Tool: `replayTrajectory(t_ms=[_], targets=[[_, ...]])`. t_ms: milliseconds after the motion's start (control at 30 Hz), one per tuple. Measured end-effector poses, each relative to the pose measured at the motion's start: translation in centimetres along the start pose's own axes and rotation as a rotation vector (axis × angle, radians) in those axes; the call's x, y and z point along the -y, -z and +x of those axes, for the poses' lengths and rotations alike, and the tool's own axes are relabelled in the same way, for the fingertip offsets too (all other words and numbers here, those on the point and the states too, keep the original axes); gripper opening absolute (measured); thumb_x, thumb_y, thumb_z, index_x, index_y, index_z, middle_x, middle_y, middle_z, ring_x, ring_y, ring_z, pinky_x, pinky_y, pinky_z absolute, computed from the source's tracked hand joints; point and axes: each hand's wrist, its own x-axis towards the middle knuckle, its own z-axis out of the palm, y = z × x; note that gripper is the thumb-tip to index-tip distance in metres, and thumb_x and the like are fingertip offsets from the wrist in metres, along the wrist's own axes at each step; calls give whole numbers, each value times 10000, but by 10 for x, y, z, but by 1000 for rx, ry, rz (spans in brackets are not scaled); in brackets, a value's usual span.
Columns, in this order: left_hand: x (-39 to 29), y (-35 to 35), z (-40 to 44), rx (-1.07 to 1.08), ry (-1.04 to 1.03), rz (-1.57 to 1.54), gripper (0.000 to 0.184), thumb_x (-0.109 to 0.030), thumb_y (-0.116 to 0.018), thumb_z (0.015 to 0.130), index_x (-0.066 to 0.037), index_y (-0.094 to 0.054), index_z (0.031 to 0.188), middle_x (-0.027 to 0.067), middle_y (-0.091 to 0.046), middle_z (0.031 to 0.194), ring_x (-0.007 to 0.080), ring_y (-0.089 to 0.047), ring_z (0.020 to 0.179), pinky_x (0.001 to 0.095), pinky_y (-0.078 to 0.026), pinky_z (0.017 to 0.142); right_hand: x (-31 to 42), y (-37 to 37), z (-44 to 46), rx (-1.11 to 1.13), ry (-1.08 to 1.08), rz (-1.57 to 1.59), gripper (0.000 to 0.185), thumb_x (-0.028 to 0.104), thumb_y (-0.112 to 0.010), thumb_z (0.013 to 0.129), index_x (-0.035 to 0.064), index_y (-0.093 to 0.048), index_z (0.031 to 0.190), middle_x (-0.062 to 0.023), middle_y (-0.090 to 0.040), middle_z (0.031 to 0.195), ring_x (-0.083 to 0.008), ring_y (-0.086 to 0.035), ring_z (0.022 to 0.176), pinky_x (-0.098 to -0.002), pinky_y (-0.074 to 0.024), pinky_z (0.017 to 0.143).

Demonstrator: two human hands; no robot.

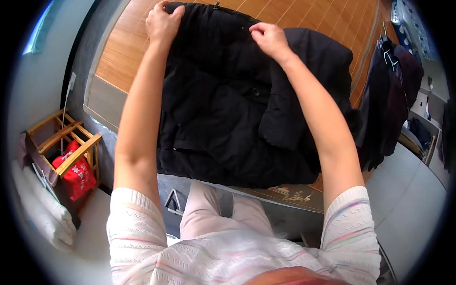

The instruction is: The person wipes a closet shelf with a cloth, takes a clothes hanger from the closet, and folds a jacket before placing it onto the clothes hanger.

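Observation:
A black padded jacket lies spread and partly folded on a brown slatted mat, with a button and a zipped pocket showing on it. At its far left corner, my left hand is closed on the fabric, thumb pointing right. My right hand pinches the cloth near the far edge, right of the middle. Its fingertips are pressed together, and what lies between them is too small to see. A sleeve-like fold of the jacket extends beneath my right forearm.
The brown mat covers the bed, with a patterned border at its near edge. To the left stands a wooden frame holding a red bag, beside rolled white bedding. Dark clothes on hangers are at the right.

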Motion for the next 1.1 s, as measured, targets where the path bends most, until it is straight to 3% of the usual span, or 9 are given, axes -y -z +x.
replayTrajectory(t_ms=[33,100,200,267,367,500,767,1000,1100], targets=[[1,-3,5,48,96,-75,658,-431,-700,648,-29,-558,1149,180,-601,1077,302,-583,988,341,-443,860,3,3,10,27,-12,102,227,214,-565,768,75,-661,918,-96,-661,828,-187,-630,758,-294,-483,708],[-6,-5,11,-59,82,65,527,-372,-680,713,-37,-579,1106,133,-630,995,244,-610,895,321,-471,803,11,-1,33,-59,-38,195,211,213,-538,741,94,-681,840,-100,-659,837,-253,-630,813,-330,-486,749],[-47,22,14,381,487,-284,299,-165,-655,760,28,-608,984,141,-622,896,204,-579,797,298,-455,682,24,-15,68,67,-247,301,264,261,-614,755,33,-656,882,-112,-655,836,-236,-619,762,-320,-476,707],[-46,21,9,418,471,-414,377,-195,-686,738,34,-598,1024,146,-626,922,212,-585,798,307,-455,676,41,-23,84,215,-468,430,269,239,-646,752,-20,-635,823,-123,-632,782,-217,-587,687,-331,-453,619],[-39,19,5,387,444,-567,398,-167,-676,746,39,-577,1072,153,-618,982,225,-585,855,315,-460,737,54,-29,100,243,-404,297,379,310,-639,781,-54,-632,676,-122,-604,605,-195,-535,487,-312,-426,467],[-18,16,2,343,400,-743,372,-128,-633,778,35,-558,1104,154,-602,1040,223,-572,919,305,-449,808,63,-43,112,363,-362,587,310,257,-692,712,-49,-640,714,-124,-615,649,-196,-542,512,-328,-429,472],[-10,17,6,332,378,-801,340,-100,-607,791,32,-553,1100,139,-605,1024,221,-566,938,302,-445,825,115,-6,112,537,-482,172,189,200,-657,707,41,-607,618,-45,-528,547,-113,-421,418,-248,-318,387],[2,9,7,289,426,-871,315,-72,-601,788,26,-561,1084,130,-609,1013,214,-575,911,303,-455,807,98,3,111,560,-440,497,91,68,-607,722,23,-606,643,-57,-557,577,-100,-445,428,-229,-339,385],[0,11,5,282,409,-870,297,-61,-597,786,27,-569,1069,133,-613,1000,216,-578,905,304,-456,806,110,7,100,453,-416,360,89,77,-624,722,15,-608,660,-63,-561,591,-105,-451,432,-243,-343,388]])
